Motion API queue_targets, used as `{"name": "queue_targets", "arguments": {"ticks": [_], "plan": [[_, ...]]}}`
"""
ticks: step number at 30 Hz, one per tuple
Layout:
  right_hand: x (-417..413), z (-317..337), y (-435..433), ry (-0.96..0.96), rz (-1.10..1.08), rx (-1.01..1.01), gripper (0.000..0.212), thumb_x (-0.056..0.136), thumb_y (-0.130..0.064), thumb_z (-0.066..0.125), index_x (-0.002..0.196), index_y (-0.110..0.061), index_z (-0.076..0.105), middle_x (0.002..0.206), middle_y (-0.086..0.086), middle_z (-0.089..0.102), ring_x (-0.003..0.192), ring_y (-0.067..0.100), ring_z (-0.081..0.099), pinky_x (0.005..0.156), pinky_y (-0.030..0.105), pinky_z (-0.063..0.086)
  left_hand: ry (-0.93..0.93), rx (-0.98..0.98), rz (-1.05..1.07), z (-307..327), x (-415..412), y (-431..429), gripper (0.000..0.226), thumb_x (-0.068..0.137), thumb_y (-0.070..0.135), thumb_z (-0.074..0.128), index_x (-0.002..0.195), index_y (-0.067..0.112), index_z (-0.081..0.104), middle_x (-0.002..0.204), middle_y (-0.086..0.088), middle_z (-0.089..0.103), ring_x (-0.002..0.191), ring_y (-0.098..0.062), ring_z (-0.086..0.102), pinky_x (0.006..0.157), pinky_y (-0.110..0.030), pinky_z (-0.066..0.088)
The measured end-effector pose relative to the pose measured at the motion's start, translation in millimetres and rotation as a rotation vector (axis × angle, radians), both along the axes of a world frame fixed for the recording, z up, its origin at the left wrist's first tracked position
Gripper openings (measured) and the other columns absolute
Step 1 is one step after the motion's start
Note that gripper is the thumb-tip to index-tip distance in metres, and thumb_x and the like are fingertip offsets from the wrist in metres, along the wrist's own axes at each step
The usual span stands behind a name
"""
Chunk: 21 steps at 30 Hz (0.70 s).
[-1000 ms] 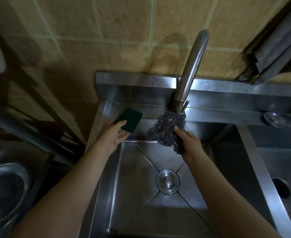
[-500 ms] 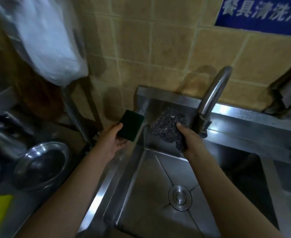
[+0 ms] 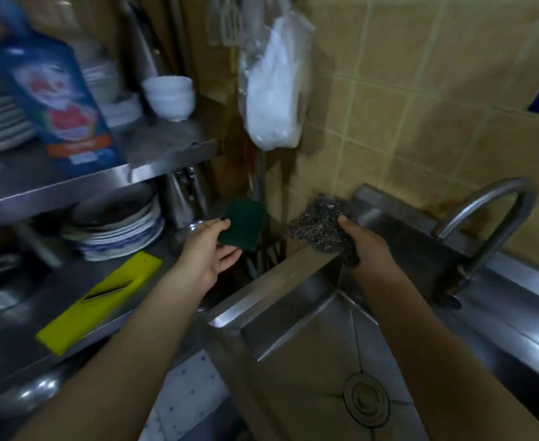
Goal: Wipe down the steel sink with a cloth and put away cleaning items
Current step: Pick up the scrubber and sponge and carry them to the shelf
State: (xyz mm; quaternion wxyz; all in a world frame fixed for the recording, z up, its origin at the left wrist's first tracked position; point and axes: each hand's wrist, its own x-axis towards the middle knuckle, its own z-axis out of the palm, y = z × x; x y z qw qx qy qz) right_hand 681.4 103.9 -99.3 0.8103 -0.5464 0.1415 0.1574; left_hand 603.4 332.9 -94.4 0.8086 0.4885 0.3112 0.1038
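Wiping seems finished — neither item stowed yet. The left hand (image 3: 209, 249) pinches the green scouring pad (image 3: 242, 227) at ten o'clock, off the sink (image 3: 255, 296); the right hand (image 3: 366, 246) clutches the steel wool (image 3: 320, 230) above the rim's eleven o'clock corner.

We count two hands: left hand (image 3: 209, 249), right hand (image 3: 368, 246). One green scouring pad (image 3: 244, 229), one steel wool scrubber (image 3: 320, 229). One sink (image 3: 261, 300), one drain (image 3: 366, 404), one faucet (image 3: 497, 214). One yellow board (image 3: 71, 326), one blue bottle (image 3: 55, 103), one white bag (image 3: 274, 90). Plate stack (image 3: 125, 237): number we cannot tell.
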Motion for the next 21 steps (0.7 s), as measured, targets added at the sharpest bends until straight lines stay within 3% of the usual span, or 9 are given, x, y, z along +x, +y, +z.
{"name": "queue_targets", "arguments": {"ticks": [4, 6, 9, 14, 18, 21], "plan": [[-8, 22, 39, -0.021, 0.102, -0.019, 0.051, 0.077, -0.026, 0.074, 0.121, -0.006, 0.059, 0.117, 0.010, 0.065, 0.104, 0.028, 0.063, 0.090, 0.041, 0.051, -0.021, 0.016, 0.129, 28, -41, 17, 0.006, 0.091, 0.018, 0.051, 0.086, 0.021, 0.049, 0.085, -0.003, 0.061, 0.072, -0.016, 0.060, 0.063, -0.030, 0.048], [-12, 34, 58, -0.054, 0.161, -0.005, 0.048, 0.078, -0.027, 0.073, 0.119, -0.007, 0.059, 0.113, 0.009, 0.066, 0.098, 0.025, 0.064, 0.078, 0.034, 0.053, -0.023, 0.037, 0.182, 41, -60, 29, 0.008, 0.091, 0.018, 0.051, 0.084, 0.020, 0.050, 0.081, -0.002, 0.060, 0.067, -0.015, 0.060, 0.061, -0.028, 0.048], [-19, 51, 85, -0.069, 0.283, 0.038, 0.027, 0.080, -0.027, 0.071, 0.099, -0.011, 0.062, 0.091, 0.006, 0.069, 0.075, 0.019, 0.067, 0.054, 0.024, 0.049, -0.030, 0.048, 0.266, 57, -87, 50, 0.009, 0.091, 0.017, 0.052, 0.082, 0.020, 0.051, 0.080, -0.003, 0.059, 0.063, -0.015, 0.060, 0.061, -0.029, 0.049], [-30, 71, 128, -0.052, 0.373, 0.150, 0.018, 0.079, -0.017, 0.072, 0.092, -0.006, 0.064, 0.090, 0.015, 0.070, 0.068, 0.024, 0.071, 0.049, 0.028, 0.054, -0.043, 0.107, 0.386, 75, -120, 88, 0.007, 0.089, 0.018, 0.054, 0.083, 0.018, 0.051, 0.084, -0.005, 0.057, 0.065, -0.018, 0.060, 0.049, -0.025, 0.054], [-42, 86, 163, -0.032, 0.437, 0.131, 0.015, 0.079, -0.019, 0.073, 0.083, -0.009, 0.061, 0.059, 0.008, 0.070, 0.048, 0.019, 0.067, 0.036, 0.025, 0.048, -0.062, 0.089, 0.439, 82, -136, 115, 0.006, 0.089, 0.018, 0.055, 0.084, 0.017, 0.052, 0.088, -0.007, 0.055, 0.073, -0.021, 0.058, 0.056, -0.031, 0.054], [-48, 92, 192, -0.037, 0.464, 0.123, 0.015, 0.080, -0.018, 0.072, 0.079, -0.009, 0.060, 0.056, 0.006, 0.069, 0.043, 0.016, 0.065, 0.034, 0.021, 0.046, -0.082, 0.090, 0.472, 82, -148, 135, 0.006, 0.090, 0.017, 0.053, 0.084, 0.015, 0.051, 0.084, -0.009, 0.055, 0.069, -0.021, 0.057, 0.058, -0.033, 0.048]]}}
